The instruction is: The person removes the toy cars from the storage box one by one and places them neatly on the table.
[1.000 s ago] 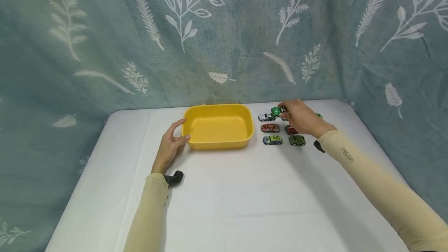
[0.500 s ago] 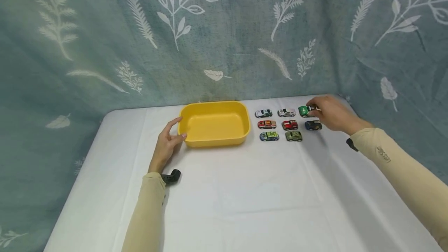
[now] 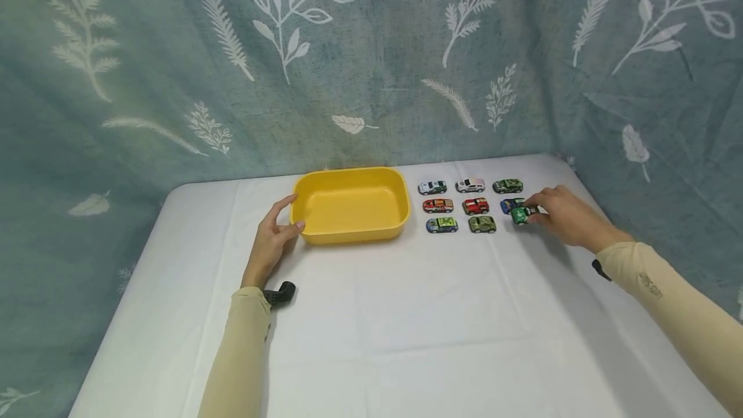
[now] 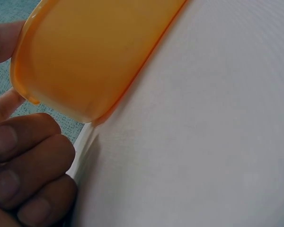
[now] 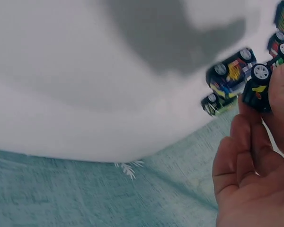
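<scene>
My right hand (image 3: pixel 571 218) pinches a green toy car (image 3: pixel 520 215) between thumb and fingertips, just in front of a dark blue toy car (image 3: pixel 511 204). In the right wrist view the held car's dark end (image 5: pixel 256 92) shows its wheel, apart from the table. At the left end of a yellow plastic basin (image 3: pixel 351 237), my left hand (image 3: pixel 270 240) holds the rim, thumb and forefinger set apart. The left wrist view shows the basin (image 4: pixel 99 56) between those two digits, while the other fingers (image 4: pixel 35 161) curl below it. No toy car lies in the basin.
Toy cars stand in rows on the white tablecloth (image 3: pixel 406 315): a camouflage car (image 3: pixel 507 186), white ones (image 3: pixel 470 185), a red one (image 3: pixel 476 206), an orange-red one (image 3: pixel 438 206), a blue-yellow one (image 3: pixel 442 224) and an olive one (image 3: pixel 482 224). A leaf-patterned curtain (image 3: pixel 348 82) hangs behind.
My right hand carried the green car rightward past the back row, then toward me to in front of the dark blue car. My left hand kept its hold on the basin. The view shifted slightly.
</scene>
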`<move>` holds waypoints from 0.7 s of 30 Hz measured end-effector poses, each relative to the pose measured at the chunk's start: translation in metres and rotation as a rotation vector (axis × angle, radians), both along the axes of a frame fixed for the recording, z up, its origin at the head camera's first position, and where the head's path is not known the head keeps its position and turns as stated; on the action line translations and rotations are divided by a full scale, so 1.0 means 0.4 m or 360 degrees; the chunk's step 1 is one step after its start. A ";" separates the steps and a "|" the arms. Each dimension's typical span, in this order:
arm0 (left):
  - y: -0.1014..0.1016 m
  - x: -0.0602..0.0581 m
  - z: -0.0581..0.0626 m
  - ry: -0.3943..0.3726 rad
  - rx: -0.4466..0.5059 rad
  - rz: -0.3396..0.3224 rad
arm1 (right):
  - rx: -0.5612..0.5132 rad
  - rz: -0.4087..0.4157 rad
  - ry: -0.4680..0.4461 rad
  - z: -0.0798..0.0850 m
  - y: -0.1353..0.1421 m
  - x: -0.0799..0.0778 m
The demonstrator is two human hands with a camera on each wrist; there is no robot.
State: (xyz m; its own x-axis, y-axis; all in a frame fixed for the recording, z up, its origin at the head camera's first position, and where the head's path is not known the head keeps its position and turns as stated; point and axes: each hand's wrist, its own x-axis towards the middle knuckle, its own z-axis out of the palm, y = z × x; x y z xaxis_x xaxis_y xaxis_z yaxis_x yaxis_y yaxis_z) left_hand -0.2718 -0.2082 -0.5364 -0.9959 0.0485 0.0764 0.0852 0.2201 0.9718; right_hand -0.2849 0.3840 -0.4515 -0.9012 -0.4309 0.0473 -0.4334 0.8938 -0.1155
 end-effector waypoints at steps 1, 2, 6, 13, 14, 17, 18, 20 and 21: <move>-0.001 0.001 0.000 0.0003 0.0000 -0.0002 | -0.0002 0.0010 0.0012 -0.008 0.001 0.003; -0.001 0.001 0.001 0.0004 -0.0001 -0.0005 | -0.0002 0.0019 0.0023 -0.014 0.003 0.005; -0.001 0.006 0.003 0.0013 -0.0006 -0.0004 | -0.0004 0.0028 0.0033 -0.031 0.007 0.011; 0.004 0.009 0.000 0.0008 -0.0025 0.0013 | -0.0029 0.0028 0.0030 -0.058 0.010 0.022; 0.003 0.008 -0.001 0.0007 -0.0026 0.0014 | -0.0038 0.0031 0.0033 -0.060 0.010 0.022; 0.003 0.008 -0.002 0.0008 -0.0027 0.0014 | -0.0039 0.0020 0.0038 -0.064 0.006 0.021; 0.002 0.007 -0.002 0.0011 -0.0028 0.0014 | -0.0039 0.0012 0.0038 -0.065 0.005 0.020; 0.003 0.006 -0.002 0.0018 -0.0025 0.0010 | -0.0038 -0.0006 0.0042 -0.066 0.002 0.018; 0.003 0.005 -0.002 0.0024 -0.0023 0.0007 | -0.0033 -0.0014 0.0044 -0.067 0.001 0.017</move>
State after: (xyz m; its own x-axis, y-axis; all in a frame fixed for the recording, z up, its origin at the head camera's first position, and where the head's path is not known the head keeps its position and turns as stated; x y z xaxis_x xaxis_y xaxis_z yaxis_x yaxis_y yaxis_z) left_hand -0.2696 -0.2069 -0.5371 -0.9949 0.0452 0.0905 0.0987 0.2347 0.9671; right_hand -0.2781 0.3844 -0.4783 -0.9032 -0.4214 0.0811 -0.4286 0.8952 -0.1222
